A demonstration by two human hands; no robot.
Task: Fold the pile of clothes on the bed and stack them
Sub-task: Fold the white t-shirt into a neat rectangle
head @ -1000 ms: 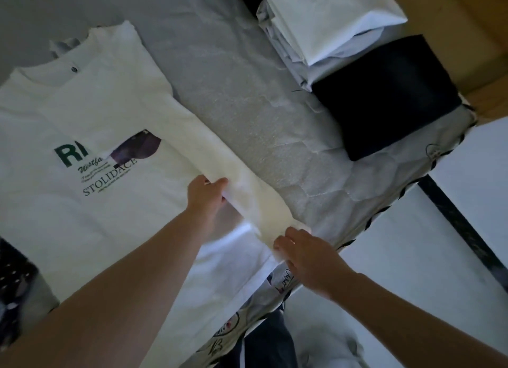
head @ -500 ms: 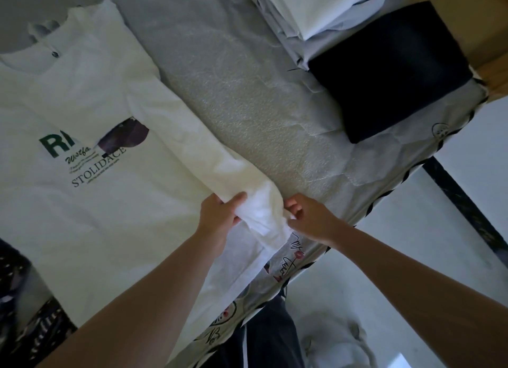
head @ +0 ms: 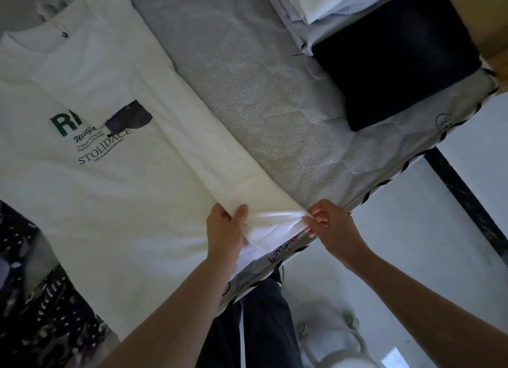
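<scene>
The white shirt point(head: 90, 197) lies flat on the bed point(head: 247, 93), neck far from me, bottom edge near me. It is soft and smooth. My left hand point(head: 224, 235) and right hand point(head: 334, 224) each pinch its folded side. A dark folded square point(head: 398, 57) sits further off.

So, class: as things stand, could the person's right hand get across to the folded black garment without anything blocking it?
Probably yes, once it lets go. The right hand is pinching the white T-shirt's hem, and only bare grey mattress lies between it and the folded black garment. Whether the arm stretches that far is uncertain.
</scene>
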